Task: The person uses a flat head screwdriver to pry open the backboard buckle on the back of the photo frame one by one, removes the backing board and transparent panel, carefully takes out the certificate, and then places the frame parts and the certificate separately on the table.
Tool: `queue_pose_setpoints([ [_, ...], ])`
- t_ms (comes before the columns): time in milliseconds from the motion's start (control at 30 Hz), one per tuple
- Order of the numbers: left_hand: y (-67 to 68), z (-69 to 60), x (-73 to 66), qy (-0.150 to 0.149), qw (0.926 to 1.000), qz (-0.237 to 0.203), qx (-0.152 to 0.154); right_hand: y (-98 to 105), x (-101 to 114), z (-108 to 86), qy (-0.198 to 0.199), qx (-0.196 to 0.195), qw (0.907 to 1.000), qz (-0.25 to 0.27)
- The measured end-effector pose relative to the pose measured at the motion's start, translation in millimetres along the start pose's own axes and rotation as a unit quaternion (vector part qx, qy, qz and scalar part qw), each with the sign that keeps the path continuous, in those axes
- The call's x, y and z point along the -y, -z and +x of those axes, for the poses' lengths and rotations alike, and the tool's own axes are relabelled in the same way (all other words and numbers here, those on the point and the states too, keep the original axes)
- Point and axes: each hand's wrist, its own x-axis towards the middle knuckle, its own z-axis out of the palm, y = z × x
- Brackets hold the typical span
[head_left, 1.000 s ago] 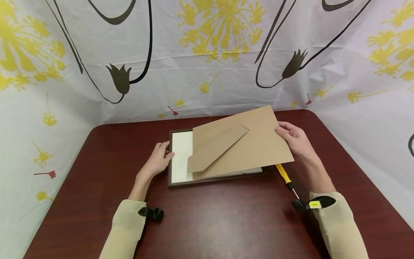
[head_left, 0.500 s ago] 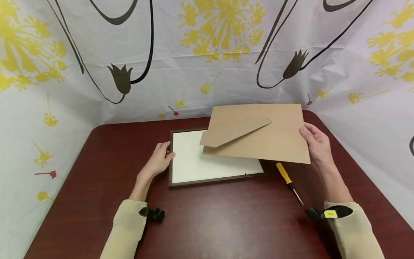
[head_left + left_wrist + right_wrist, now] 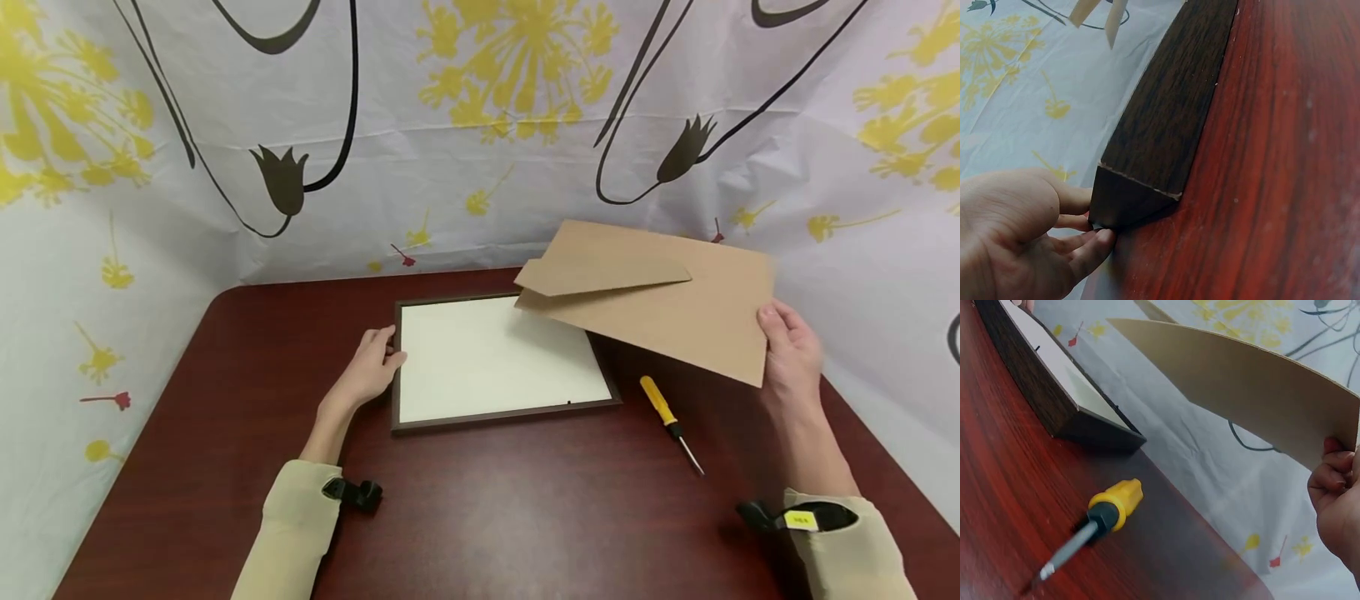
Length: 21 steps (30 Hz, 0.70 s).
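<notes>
A dark brown picture frame (image 3: 506,414) lies face down on the table, a white sheet (image 3: 487,358) filling its inside. At its left side my left hand (image 3: 366,367) grips the edge, thumb on top; in the left wrist view the fingers (image 3: 1088,250) reach under the frame's corner. My right hand (image 3: 793,350) pinches the right edge of a brown backing board (image 3: 675,312), holding it tilted in the air above and right of the frame. An easel leg (image 3: 600,275) stands partly out from the board. Below the board lies a screwdriver (image 3: 660,404) with a yellow handle.
The dark red table (image 3: 510,500) carries the frame and the screwdriver, which lies between the frame and my right forearm. A white patterned sheet (image 3: 480,167) hangs behind the table and along both sides.
My right hand has moved right with the backing board, lifting it off the frame and turning it; the white sheet and the screwdriver are now uncovered. My left hand has stayed on the frame.
</notes>
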Motion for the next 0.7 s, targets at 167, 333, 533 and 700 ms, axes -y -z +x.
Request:
queue_pose_setpoints([
  [167, 0.3, 1.3, 1.1, 0.001, 1.0000, 0.001, 0.003, 12, 5, -1.8, 0.008, -0.060, 0.9976, 0.033],
  [333, -0.1, 0.2, 0.8, 0.002, 1.0000, -0.001, 0.000, 20, 5, -1.8, 0.032, -0.119, 0.9897, 0.073],
  [533, -1.8, 0.8, 0.6, -0.001, 1.0000, 0.000, -0.001, 34, 5, -5.5, 0.050, -0.161, 0.9815, 0.090],
  [700, -2.1, 0.4, -0.3, -0.002, 1.0000, 0.000, 0.000, 47, 5, -9.4, 0.071, -0.175, 0.9784, 0.083],
])
